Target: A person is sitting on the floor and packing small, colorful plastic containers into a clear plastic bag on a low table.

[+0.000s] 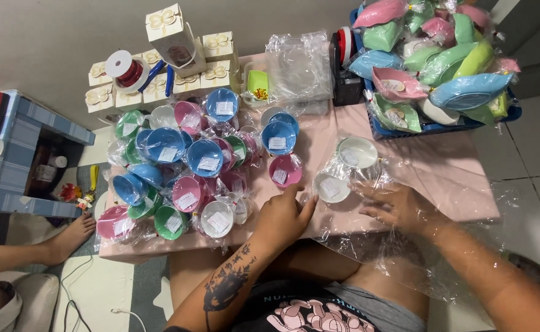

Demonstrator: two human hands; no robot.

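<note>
Two hands wrapping white bowls in clear plastic on a pink table.

Head view: at frame centre, the left hand (pixel 284 216) presses loosely curled fingers on the plastic sheet (pixel 368 246), gripping nothing; the right hand (pixel 399 206) lies flat and spread beneath it, just beside two white bowls (pixel 344 172). Wrapped coloured bowls (pixel 190 166) crowd the left; a blue basket (pixel 405 126) sits upper right.

Wrapped bowls in blue, pink, green and white (pixel 187 166) are crowding the pink tabletop's (pixel 454 166) left half. Small white gift boxes with bows (pixel 159 77) are stacking behind them, a red ribbon spool (pixel 125 67) lying alongside. A blue crate (pixel 405 129) is holding wrapped pastel dishes at upper right. A bare foot (pixel 67 237) is resting on the floor at left.
</note>
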